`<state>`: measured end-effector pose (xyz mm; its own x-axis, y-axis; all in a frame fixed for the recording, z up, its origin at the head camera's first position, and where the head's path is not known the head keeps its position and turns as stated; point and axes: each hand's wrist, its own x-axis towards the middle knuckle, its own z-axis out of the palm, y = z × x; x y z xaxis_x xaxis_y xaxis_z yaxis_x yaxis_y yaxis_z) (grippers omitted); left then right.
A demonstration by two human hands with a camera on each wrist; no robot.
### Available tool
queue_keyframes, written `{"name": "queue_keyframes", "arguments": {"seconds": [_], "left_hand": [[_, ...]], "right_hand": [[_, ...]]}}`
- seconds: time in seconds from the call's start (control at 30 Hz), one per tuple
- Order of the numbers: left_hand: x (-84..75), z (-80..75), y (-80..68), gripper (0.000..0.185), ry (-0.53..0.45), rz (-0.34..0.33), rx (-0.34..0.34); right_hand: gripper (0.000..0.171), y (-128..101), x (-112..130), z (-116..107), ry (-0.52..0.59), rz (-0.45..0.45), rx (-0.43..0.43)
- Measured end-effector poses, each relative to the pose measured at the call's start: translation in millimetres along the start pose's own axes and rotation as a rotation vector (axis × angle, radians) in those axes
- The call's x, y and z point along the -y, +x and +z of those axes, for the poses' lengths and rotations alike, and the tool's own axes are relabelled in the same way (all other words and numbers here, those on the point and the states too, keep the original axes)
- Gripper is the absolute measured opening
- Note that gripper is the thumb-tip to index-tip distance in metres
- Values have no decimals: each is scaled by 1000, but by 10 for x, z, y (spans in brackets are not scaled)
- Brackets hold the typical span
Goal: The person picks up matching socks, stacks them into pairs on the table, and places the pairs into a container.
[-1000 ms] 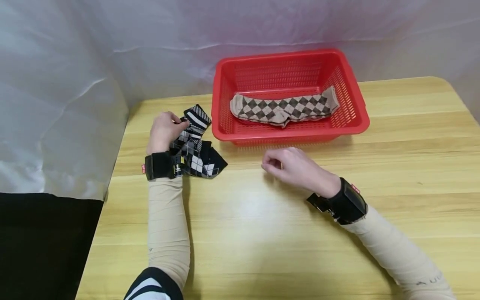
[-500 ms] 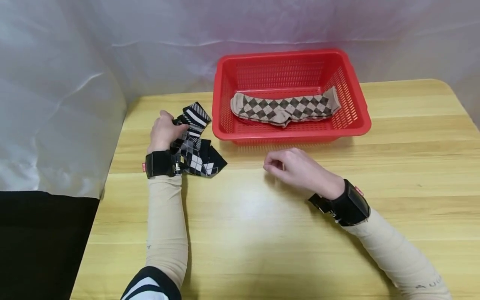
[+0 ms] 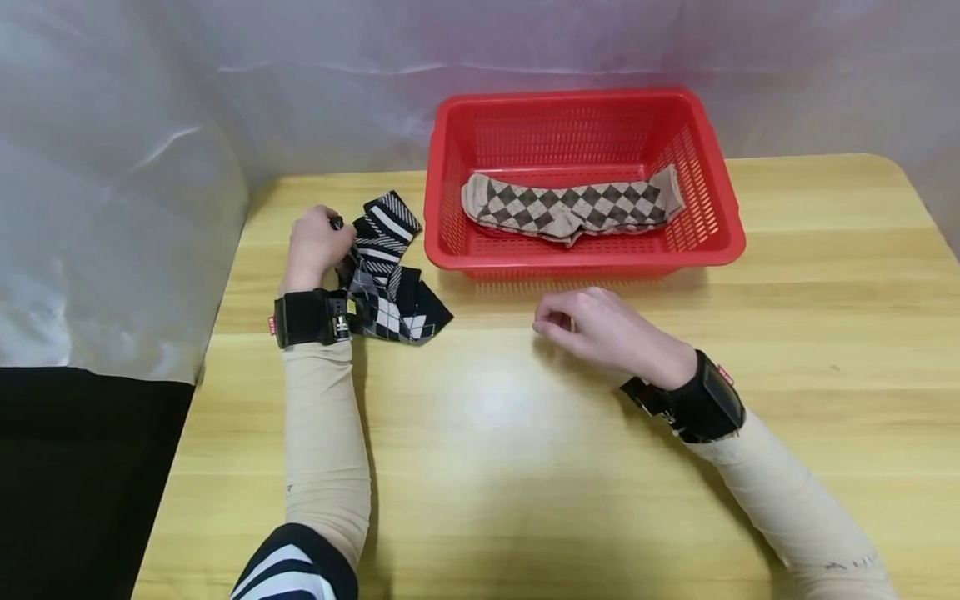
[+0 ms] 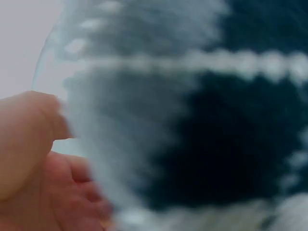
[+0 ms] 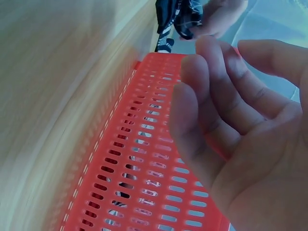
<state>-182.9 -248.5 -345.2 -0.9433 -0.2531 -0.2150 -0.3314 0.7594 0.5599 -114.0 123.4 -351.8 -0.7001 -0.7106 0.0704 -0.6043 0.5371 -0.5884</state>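
Note:
My left hand (image 3: 315,243) pinches a dark part of an argyle sock (image 3: 388,317), which lies with a black-and-white striped sock (image 3: 387,225) in a loose pile at the left of the table. Grey and black knit of the argyle sock (image 4: 202,120) fills most of the left wrist view, blurred, with thumb and fingers at its left edge. In front of the basket, my right hand (image 3: 603,329) hovers low over the wood, fingers loosely curled around nothing. Its palm and bent fingers (image 5: 187,106) show in the right wrist view, beside the basket wall.
A red perforated basket (image 3: 585,260) stands at the back of the wooden table (image 3: 480,467). Inside it lie beige-and-brown argyle socks (image 3: 570,204), stretched lengthwise. A pale grey curtain (image 3: 315,100) hangs behind the table and along its left side.
The left thumb and fingers, spread apart over the pile half a second ago, have closed on the sock, lifting a dark bit slightly. The right hand stays almost still.

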Motion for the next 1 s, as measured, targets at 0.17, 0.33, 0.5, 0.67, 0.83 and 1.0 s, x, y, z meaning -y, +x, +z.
{"name": "queue_keyframes", "arguments": {"seconds": [0.17,0.33,0.5,0.67,0.83,1.0], "left_hand": [[-114,-89,-53,52,-65,69,-94],[-286,-140,-180,43,-105,217,-195],[-471,-195,-324,40,-143,338,-250],[-633,-260,-483,42,-238,416,-292],[-755,-283,-647,42,-391,482,-142],[-870,-252,-801,40,-339,665,39]], "right_hand": [[12,13,5,-15,-5,-7,9],[12,5,2,-19,-4,-3,16],[12,4,-5,-21,2,1,31],[12,10,-9,-26,0,-2,30],[12,8,-17,-27,-2,-6,24],[10,5,-9,-32,62,-1,0]]}}
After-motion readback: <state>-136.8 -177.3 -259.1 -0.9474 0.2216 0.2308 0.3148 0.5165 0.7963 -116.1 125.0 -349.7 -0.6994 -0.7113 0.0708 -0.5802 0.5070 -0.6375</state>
